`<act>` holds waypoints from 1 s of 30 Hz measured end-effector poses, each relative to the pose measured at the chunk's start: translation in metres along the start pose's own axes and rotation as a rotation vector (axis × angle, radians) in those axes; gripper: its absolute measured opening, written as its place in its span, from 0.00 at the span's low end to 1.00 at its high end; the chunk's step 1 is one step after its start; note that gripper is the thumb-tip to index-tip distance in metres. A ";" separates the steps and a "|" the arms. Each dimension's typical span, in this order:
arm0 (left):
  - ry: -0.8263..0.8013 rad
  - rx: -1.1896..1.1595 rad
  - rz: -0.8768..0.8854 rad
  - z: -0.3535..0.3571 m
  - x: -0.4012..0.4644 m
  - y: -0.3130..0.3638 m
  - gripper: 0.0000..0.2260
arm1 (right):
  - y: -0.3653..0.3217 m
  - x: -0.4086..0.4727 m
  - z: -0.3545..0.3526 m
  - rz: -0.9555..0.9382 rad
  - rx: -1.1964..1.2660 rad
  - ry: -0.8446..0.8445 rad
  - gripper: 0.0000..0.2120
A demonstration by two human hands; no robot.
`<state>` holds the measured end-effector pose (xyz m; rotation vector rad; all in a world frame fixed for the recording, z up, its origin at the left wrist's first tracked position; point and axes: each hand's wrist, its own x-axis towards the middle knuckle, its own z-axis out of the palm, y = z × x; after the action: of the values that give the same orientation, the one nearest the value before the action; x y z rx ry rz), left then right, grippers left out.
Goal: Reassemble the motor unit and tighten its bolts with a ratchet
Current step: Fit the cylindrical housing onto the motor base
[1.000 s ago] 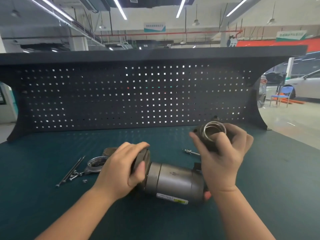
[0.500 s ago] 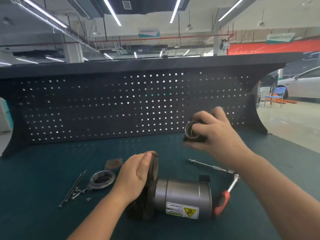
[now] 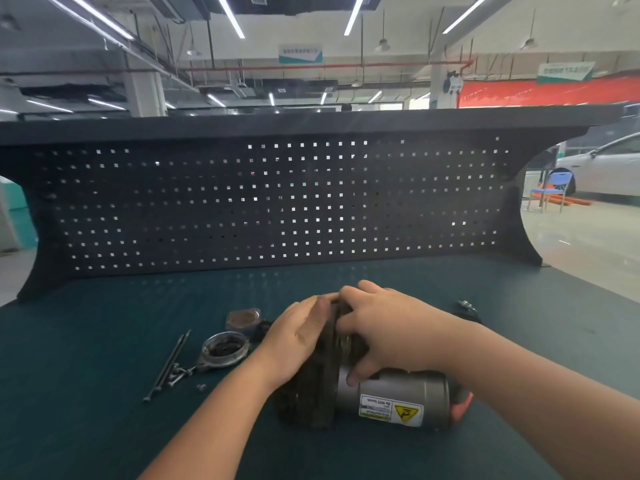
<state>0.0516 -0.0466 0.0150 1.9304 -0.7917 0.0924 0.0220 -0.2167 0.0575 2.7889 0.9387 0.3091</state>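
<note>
The motor unit [image 3: 398,400] lies on its side on the green mat, a grey cylinder with a yellow warning label and a dark end plate [image 3: 311,393] at its left. My left hand [image 3: 298,341] lies flat against the plate's left face, fingers reaching its top edge. My right hand [image 3: 388,327] curls over the top of the motor by the plate and grips a dark ring-shaped part, mostly hidden under the fingers; the thumb rests on the cylinder. The ratchet's red handle [image 3: 462,407] pokes out behind the motor's right end.
Left of the motor lie two long bolts [image 3: 169,362], a round flanged cover [image 3: 223,349], a smaller cap [image 3: 243,318] and a small nut [image 3: 201,386]. A metal extension tip [image 3: 465,304] shows beyond my right wrist. A black pegboard [image 3: 277,202] closes the bench's back.
My right hand has come down from in front of the pegboard and brought the ring-shaped part onto the motor beside the end plate. The left hand has stayed on the plate.
</note>
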 end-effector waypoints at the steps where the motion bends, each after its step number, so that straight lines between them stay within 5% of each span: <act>1: -0.021 0.038 0.004 -0.001 0.000 0.000 0.35 | 0.002 0.000 0.001 0.017 0.056 0.005 0.23; 9: -0.036 0.122 -0.021 -0.007 0.004 -0.003 0.25 | 0.013 0.002 0.004 0.089 0.252 0.028 0.22; 21: -0.191 0.107 -0.151 -0.016 0.008 0.000 0.23 | 0.012 0.001 0.008 0.184 0.306 0.141 0.48; 30: -0.258 -0.073 -0.276 -0.026 0.009 0.009 0.24 | -0.002 0.021 0.004 0.217 0.387 0.146 0.51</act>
<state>0.0606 -0.0325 0.0386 1.9861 -0.6757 -0.3544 0.0379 -0.2029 0.0557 3.2730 0.7964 0.4055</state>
